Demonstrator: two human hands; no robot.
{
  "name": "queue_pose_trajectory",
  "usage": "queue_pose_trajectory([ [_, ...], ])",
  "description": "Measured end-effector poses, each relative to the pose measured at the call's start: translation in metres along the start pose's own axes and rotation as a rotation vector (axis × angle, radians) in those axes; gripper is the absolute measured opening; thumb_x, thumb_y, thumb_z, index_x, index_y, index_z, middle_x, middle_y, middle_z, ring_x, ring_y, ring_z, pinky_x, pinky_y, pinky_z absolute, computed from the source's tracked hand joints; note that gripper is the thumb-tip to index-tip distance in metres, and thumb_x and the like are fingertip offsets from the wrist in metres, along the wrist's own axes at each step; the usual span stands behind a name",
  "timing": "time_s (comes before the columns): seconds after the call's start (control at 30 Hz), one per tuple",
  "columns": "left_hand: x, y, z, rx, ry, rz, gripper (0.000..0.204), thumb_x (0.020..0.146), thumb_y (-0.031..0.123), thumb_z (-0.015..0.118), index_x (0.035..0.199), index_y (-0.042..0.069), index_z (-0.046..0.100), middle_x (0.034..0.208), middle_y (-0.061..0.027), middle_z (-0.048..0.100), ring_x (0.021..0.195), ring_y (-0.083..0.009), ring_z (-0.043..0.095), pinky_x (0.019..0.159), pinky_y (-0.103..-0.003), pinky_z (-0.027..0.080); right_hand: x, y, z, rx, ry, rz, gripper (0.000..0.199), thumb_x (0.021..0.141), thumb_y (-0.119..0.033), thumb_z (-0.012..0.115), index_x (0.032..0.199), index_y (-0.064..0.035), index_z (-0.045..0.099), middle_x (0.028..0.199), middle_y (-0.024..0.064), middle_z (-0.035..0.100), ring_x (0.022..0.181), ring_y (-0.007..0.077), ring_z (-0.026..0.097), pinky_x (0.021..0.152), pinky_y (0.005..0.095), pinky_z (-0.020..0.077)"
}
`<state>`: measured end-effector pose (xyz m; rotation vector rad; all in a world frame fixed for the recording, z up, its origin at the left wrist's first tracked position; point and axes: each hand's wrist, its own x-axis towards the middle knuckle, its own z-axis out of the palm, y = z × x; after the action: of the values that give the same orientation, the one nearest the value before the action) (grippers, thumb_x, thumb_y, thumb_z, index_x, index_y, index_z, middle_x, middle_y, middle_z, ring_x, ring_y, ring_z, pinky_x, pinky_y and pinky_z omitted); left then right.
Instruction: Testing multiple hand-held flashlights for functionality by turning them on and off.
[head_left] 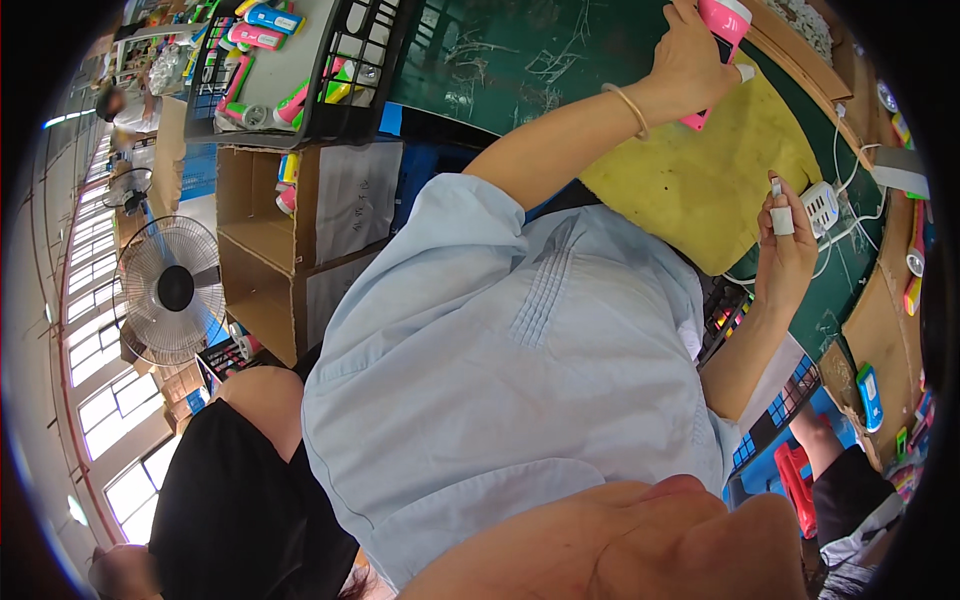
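View tilts steeply down over the person's own pale blue shirt (500,350) toward a dark green workbench (500,55) at the top of the frame. Left hand (690,65), w/ a thin gold bangle (628,108) at the wrist, is closed around a pink plastic device (722,25), pressing its lower end onto a yellow foam pad (690,175) spread on the bench; the pad prob. cushions parts while they're worked on. Right hand (785,255) is raised just above the pad's right edge, fingers wrapped round a small white cylindrical part (780,215) held upright, apparently kept ready near the pink device. A white power strip (822,205) w/ cables lies just beside that hand. Upper left, a black wire crate (300,110) holds more pink, blue and yellow devices, w/ open cardboard boxes (270,250) under it, close enough to reach. Left edge: a standing fan (172,290) by bright windows.
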<state>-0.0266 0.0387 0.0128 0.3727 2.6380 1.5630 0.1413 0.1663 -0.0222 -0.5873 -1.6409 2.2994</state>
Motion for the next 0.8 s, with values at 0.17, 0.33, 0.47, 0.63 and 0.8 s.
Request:
queue_pose_trajectory([
  [0.17,0.002,-0.018,0.016,-0.036,0.082,0.025,0.065,0.07,0.024,0.068,0.116,-0.006,0.032,0.11,-0.0288,0.044,0.087,-0.0445,0.053,0.073,-0.046,0.046,0.003,0.004,0.005,-0.071,0.008,0.02,0.024,0.082,-0.007,0.06,0.101,0.007,0.058,0.087,0.0059,0.057,0.071,0.0082,0.046,0.062,0.0179,0.0376],
  [0.33,0.009,-0.035,0.001,-1.142,-0.556,-0.379,0.027,0.082,0.01,0.057,0.104,-0.003,0.048,0.095,-0.0154,0.056,0.087,-0.0287,0.056,0.079,-0.044,0.045,0.008,-0.001,0.014,-0.292,0.023,-0.171,0.018,0.083,-0.008,0.06,0.097,0.0037,0.06,0.087,0.0027,0.057,0.072,0.0083,0.05,0.065,0.0194,0.0407],
  [0.47,-0.019,-0.033,-0.006,-1.319,-0.806,-0.355,0.033,0.085,0.025,0.055,0.105,0.0,0.046,0.09,-0.011,0.054,0.093,-0.0224,0.057,0.079,-0.037,0.048,0.008,-0.011,0.035,-0.748,-0.023,-0.546,0.011,0.078,-0.001,0.06,0.088,0.0,0.061,0.084,0.0047,0.059,0.07,0.0135,0.056,0.064,0.0241,0.0441],
  [0.63,-0.047,-0.012,0.0,-0.881,-0.46,-0.299,0.043,0.082,0.043,0.057,0.1,0.005,0.05,0.084,-0.006,0.053,0.076,-0.0166,0.051,0.067,-0.03,0.048,0.011,-0.054,0.069,-1.257,-0.242,-0.855,0.019,0.067,0.01,0.055,0.082,-0.0014,0.06,0.079,0.0085,0.057,0.073,0.0207,0.056,0.065,0.029,0.0448],
  [0.8,-0.041,-0.002,-0.016,-1.308,-0.509,0.009,0.04,0.088,0.04,0.049,0.101,0.002,0.048,0.08,-0.0109,0.057,0.07,-0.0177,0.06,0.06,-0.032,0.052,-0.011,-0.068,0.069,-0.668,-0.594,-0.463,0.017,0.068,0.01,0.057,0.082,0.0005,0.058,0.076,0.0087,0.056,0.071,0.0182,0.056,0.063,0.026,0.0446],
])
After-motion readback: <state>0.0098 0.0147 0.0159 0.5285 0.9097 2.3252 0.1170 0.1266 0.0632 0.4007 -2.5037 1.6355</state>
